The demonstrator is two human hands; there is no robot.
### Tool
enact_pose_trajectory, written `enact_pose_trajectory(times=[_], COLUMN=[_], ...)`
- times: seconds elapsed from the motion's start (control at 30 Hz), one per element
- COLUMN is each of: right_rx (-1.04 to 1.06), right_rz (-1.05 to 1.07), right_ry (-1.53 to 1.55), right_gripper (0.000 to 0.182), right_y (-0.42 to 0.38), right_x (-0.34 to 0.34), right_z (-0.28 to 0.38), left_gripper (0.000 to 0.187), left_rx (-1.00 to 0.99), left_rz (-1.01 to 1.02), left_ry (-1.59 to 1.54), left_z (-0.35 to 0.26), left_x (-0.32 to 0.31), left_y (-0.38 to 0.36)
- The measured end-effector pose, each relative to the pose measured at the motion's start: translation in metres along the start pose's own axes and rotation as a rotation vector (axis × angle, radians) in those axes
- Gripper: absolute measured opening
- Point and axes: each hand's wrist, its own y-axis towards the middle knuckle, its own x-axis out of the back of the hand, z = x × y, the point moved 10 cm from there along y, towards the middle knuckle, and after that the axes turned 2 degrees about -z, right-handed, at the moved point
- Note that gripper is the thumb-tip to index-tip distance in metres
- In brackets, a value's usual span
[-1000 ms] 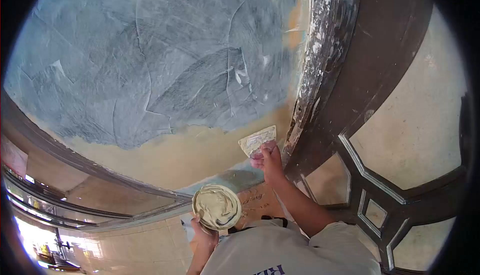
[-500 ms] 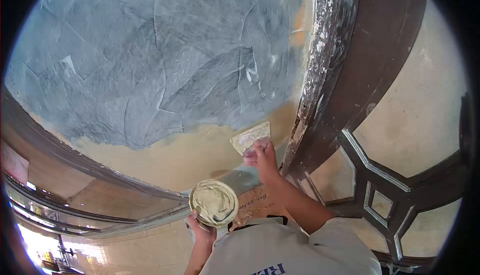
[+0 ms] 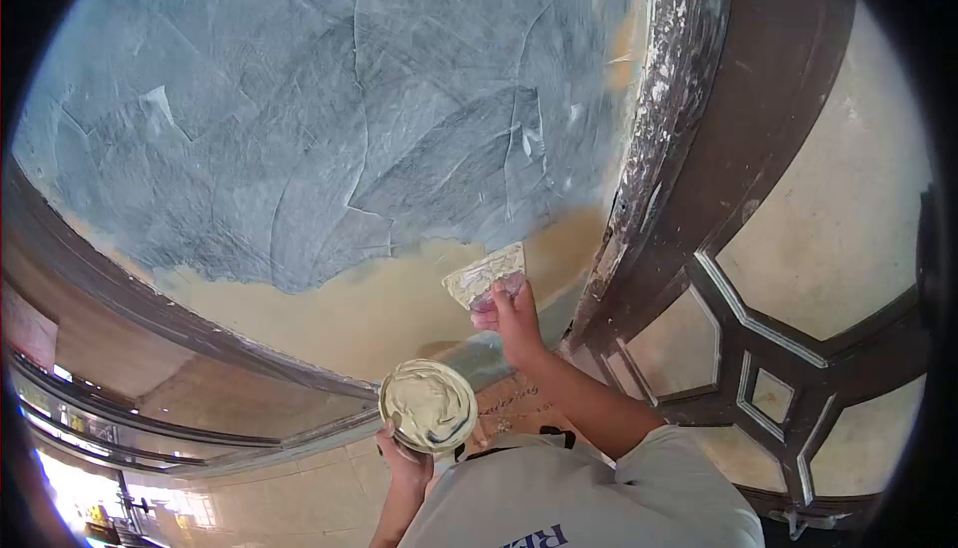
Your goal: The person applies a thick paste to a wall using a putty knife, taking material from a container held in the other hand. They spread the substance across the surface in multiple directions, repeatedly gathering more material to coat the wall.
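Note:
My right hand (image 3: 506, 314) is closed round the lower part of a flat, putty-smeared scraper (image 3: 486, 276), whose wide edge lies against or close to the wall. The wall has a grey-blue coat (image 3: 299, 129) above and a bare tan strip (image 3: 309, 323) along its lower part. Lower down, my left hand (image 3: 404, 456) grips a round container (image 3: 429, 405) of pale yellow paste by its lower left side.
A dark frame with flaking paint (image 3: 659, 89) runs down the wall's right side. Beyond it stand dark wood panels with silvery trim (image 3: 763, 323). A curved dark ledge (image 3: 190, 318) borders the lower left. A cardboard box (image 3: 514, 408) shows behind my shirt.
My right hand and the scraper have moved slightly left. The wall and frame appear shifted to the right in the view. Both hands keep their hold.

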Motion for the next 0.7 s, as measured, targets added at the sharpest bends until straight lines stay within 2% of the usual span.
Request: enact_pose_trajectory(times=[0.13, 0.23, 0.3, 0.43, 0.5, 0.6, 0.7], right_rx=[-0.015, -0.137, -0.256, -0.151, 0.054, 0.041, 0.084], right_rz=[-0.088, -0.023, -0.089, -0.065, -0.044, 0.011, 0.073], right_ry=[-0.045, -0.029, 0.023, 0.002, -0.022, -0.070, -0.046], right_gripper=[0.026, 0.023, 0.021, 0.021, 0.025, 0.029, 0.027], right_y=[0.011, -0.001, -0.011, -0.031, -0.034, -0.045, -0.040], right_x=[0.045, 0.082, 0.094, 0.032, -0.004, -0.050, -0.072], right_z=[-0.058, -0.112, -0.135, -0.092, -0.053, -0.015, -0.006], left_gripper=[0.073, 0.072, 0.070, 0.068, 0.066, 0.067, 0.068], left_rx=[0.011, 0.004, 0.042, 0.023, -0.015, 0.025, 0.025], left_rz=[-0.023, -0.065, -0.080, -0.073, -0.041, -0.033, -0.031], left_ry=[0.001, 0.049, 0.026, 0.001, 0.018, 0.037, 0.024], left_z=[-0.009, -0.018, -0.014, -0.016, -0.020, -0.025, -0.031], left_x=[0.002, 0.007, 0.022, 0.037, 0.040, 0.040, 0.044], left_y=[-0.006, -0.012, -0.010, -0.003, 0.001, -0.003, -0.004])
